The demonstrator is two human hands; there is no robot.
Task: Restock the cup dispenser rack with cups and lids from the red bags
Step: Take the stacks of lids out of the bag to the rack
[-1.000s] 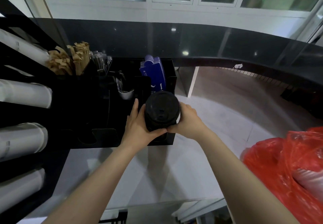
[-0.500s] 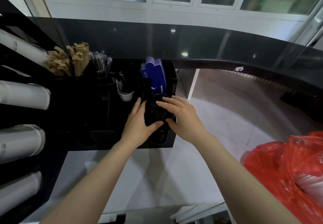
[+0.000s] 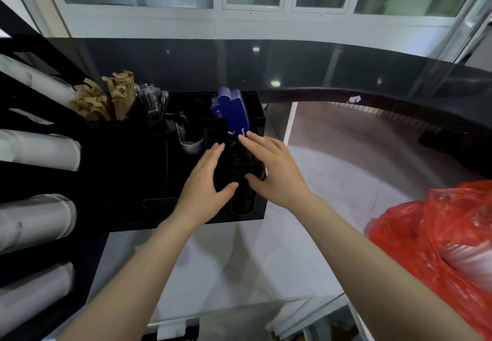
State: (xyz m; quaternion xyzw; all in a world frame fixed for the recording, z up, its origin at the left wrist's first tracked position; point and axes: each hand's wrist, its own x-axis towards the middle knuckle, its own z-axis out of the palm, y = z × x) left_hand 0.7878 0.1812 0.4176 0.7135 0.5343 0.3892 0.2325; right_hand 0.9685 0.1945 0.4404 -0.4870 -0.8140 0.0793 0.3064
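Observation:
A stack of black lids [image 3: 241,163] sits low in the front right slot of the black organizer [image 3: 149,181]. My left hand [image 3: 206,183] cups the stack's left side, thumb at its front. My right hand [image 3: 274,170] lies over the top and right side, fingers stretched toward the blue sleeves [image 3: 231,113], thumb against the front. Most of the stack is hidden by both hands and the slot walls. A red bag [image 3: 426,247] lies at the right, with a pale sleeve of stock showing through it.
White cup stacks [image 3: 40,151] lie sideways in the dark rack along the left edge. The organizer also holds brown stir sticks [image 3: 106,98], clear wrapped cutlery [image 3: 151,100] and a small white cup [image 3: 191,146]. A black curved counter [image 3: 372,80] runs behind.
The lid stack went from being held above the organizer down into its front right slot. My right hand shifted from the stack's side to over its top.

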